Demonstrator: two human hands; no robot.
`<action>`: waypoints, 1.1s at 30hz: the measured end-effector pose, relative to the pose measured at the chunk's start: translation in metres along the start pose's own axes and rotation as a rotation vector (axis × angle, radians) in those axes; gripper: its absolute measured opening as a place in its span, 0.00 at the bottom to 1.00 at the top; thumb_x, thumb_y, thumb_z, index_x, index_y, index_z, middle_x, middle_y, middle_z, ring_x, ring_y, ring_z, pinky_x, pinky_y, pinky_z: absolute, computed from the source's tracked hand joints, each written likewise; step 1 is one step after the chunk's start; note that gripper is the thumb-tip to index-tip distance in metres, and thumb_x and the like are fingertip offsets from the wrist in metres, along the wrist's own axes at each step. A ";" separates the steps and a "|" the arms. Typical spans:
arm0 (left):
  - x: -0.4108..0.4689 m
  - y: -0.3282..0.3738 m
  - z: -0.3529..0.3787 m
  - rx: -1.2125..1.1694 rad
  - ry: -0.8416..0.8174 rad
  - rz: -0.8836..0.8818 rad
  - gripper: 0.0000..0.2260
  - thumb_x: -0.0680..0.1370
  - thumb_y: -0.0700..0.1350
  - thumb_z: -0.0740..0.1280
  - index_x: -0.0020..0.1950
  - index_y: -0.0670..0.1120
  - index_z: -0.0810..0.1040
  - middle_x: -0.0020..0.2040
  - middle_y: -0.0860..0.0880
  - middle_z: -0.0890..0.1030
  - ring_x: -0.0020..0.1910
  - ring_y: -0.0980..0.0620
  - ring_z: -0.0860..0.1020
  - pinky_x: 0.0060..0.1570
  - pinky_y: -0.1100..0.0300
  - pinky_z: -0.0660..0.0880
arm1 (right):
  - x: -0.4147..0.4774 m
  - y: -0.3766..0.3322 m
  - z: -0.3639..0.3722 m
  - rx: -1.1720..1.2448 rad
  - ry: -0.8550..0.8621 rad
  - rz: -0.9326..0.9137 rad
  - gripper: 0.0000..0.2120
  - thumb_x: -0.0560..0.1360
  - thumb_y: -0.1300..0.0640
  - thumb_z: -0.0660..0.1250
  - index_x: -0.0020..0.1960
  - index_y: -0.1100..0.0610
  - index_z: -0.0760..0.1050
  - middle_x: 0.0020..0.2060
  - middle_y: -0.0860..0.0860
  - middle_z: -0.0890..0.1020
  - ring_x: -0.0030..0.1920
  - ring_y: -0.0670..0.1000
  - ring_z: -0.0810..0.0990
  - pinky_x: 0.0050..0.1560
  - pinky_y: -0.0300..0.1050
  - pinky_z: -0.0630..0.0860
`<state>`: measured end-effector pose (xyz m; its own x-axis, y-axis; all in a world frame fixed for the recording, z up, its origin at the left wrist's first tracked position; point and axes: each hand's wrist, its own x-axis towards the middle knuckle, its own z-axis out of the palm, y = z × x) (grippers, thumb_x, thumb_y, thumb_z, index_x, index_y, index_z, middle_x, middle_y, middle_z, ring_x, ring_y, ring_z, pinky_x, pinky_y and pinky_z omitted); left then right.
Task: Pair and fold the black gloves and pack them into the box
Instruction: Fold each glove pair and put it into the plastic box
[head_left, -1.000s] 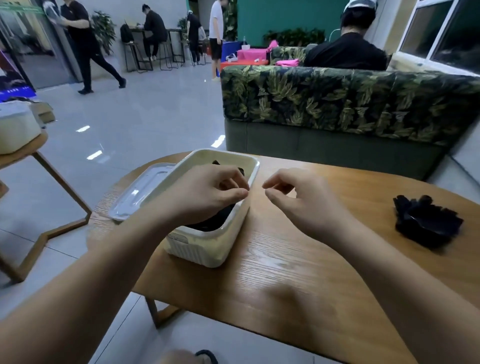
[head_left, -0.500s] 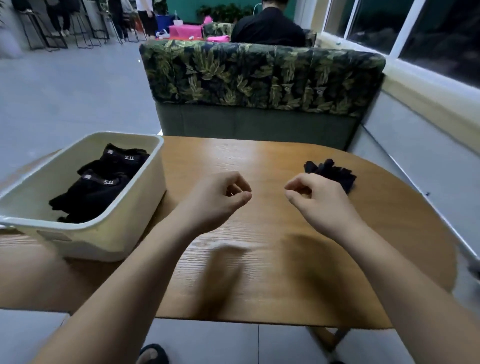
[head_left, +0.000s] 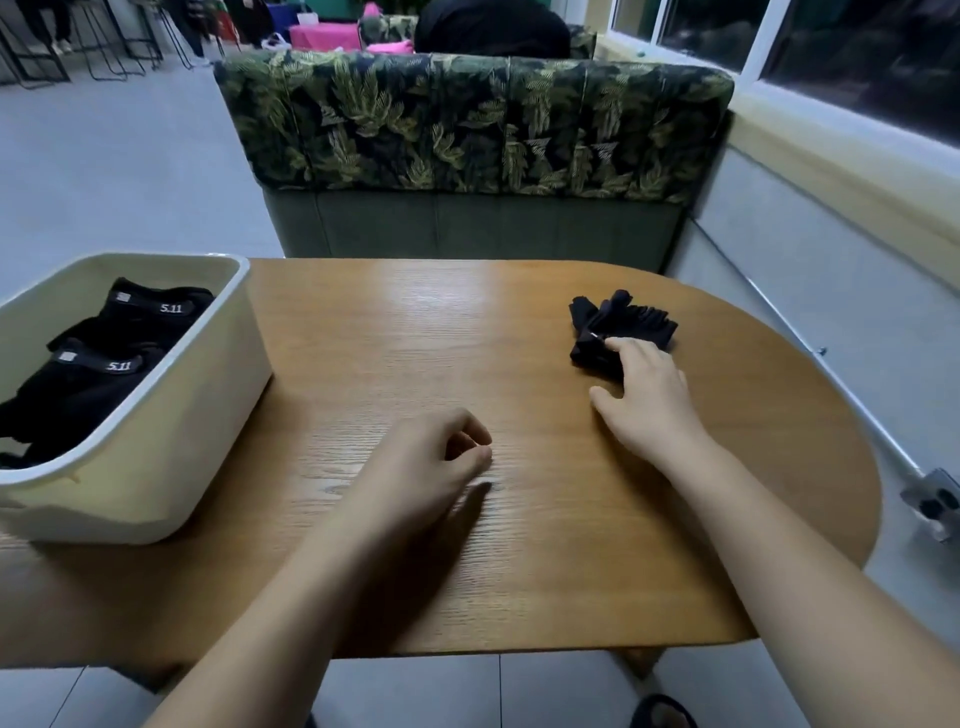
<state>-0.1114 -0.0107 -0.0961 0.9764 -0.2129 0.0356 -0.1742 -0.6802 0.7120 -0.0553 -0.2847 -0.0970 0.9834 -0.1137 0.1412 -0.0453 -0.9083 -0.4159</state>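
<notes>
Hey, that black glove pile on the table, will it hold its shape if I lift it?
Probably not: the black gloves lie crumpled with fingers splayed, so they look soft and floppy. Loosely stacked, one may slip free. They seem light; the right hand could likely lift them alone.

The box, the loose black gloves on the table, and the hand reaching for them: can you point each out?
box (head_left: 156, 470): head view, on its cream outer wall.
loose black gloves (head_left: 631, 319): head view, on the bunched fabric.
right hand (head_left: 647, 395): head view, on its back.
</notes>
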 end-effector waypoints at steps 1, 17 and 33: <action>0.000 -0.002 0.002 0.004 0.006 0.005 0.03 0.79 0.51 0.74 0.52 0.55 0.84 0.43 0.58 0.85 0.44 0.65 0.81 0.45 0.67 0.74 | 0.002 0.001 0.003 -0.012 0.001 0.002 0.31 0.80 0.51 0.69 0.81 0.51 0.65 0.79 0.51 0.69 0.80 0.55 0.63 0.78 0.57 0.61; -0.014 -0.011 0.007 0.014 0.031 0.140 0.07 0.79 0.52 0.75 0.56 0.55 0.83 0.46 0.59 0.83 0.49 0.61 0.81 0.53 0.61 0.77 | -0.026 -0.020 0.019 0.040 -0.074 -0.024 0.28 0.82 0.47 0.67 0.80 0.46 0.67 0.74 0.47 0.72 0.75 0.53 0.67 0.74 0.55 0.64; -0.022 -0.007 0.011 0.167 0.122 0.393 0.13 0.73 0.48 0.77 0.56 0.53 0.82 0.54 0.55 0.76 0.53 0.50 0.78 0.53 0.50 0.77 | -0.113 -0.055 0.022 0.064 -0.115 -0.305 0.24 0.81 0.43 0.67 0.76 0.41 0.70 0.67 0.36 0.75 0.71 0.43 0.69 0.68 0.46 0.66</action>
<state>-0.1327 -0.0085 -0.1097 0.8380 -0.4007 0.3705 -0.5438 -0.6699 0.5054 -0.1601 -0.2129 -0.1104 0.9635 0.2088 0.1675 0.2618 -0.8658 -0.4265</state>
